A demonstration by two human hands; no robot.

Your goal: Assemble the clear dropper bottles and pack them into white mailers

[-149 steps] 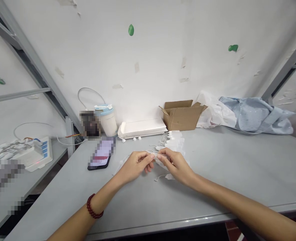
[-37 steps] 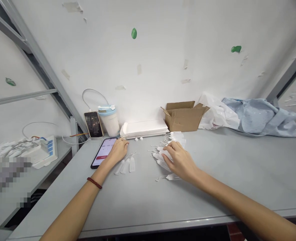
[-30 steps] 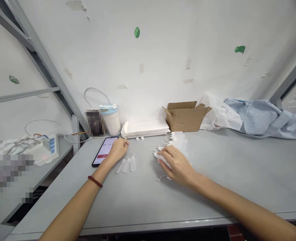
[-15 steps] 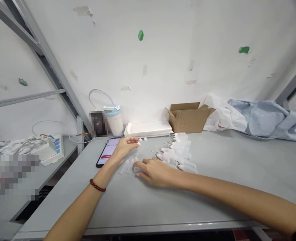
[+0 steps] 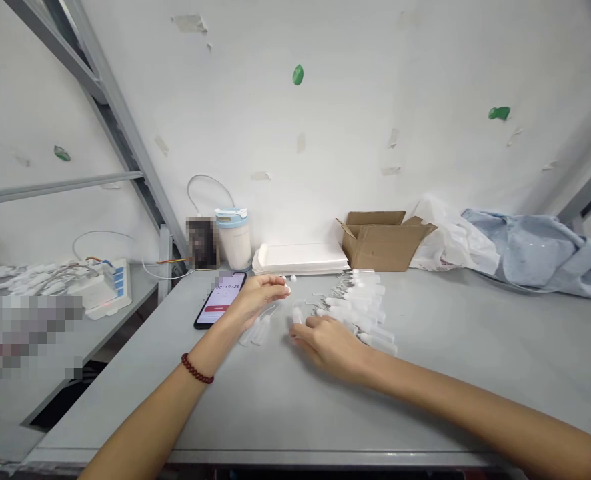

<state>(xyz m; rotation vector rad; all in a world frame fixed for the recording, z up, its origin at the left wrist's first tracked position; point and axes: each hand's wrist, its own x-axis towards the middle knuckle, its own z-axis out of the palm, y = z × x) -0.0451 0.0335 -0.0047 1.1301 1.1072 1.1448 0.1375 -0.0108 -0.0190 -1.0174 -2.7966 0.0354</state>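
Head view: left hand (image 5: pixel 265 298) pinches a white piece (image 5: pixel 288 290); right hand (image 5: pixel 328 343), fingers nearly closed, grips a white tube (image 5: pixel 297 315) beside a tube pile (image 5: pixel 363 303), well behind the bench (image 5: pixel 285 413) front edge.

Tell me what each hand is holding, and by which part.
Left hand: a small white piece, its held part too small to tell. Right hand: a translucent white tube, by its near end.
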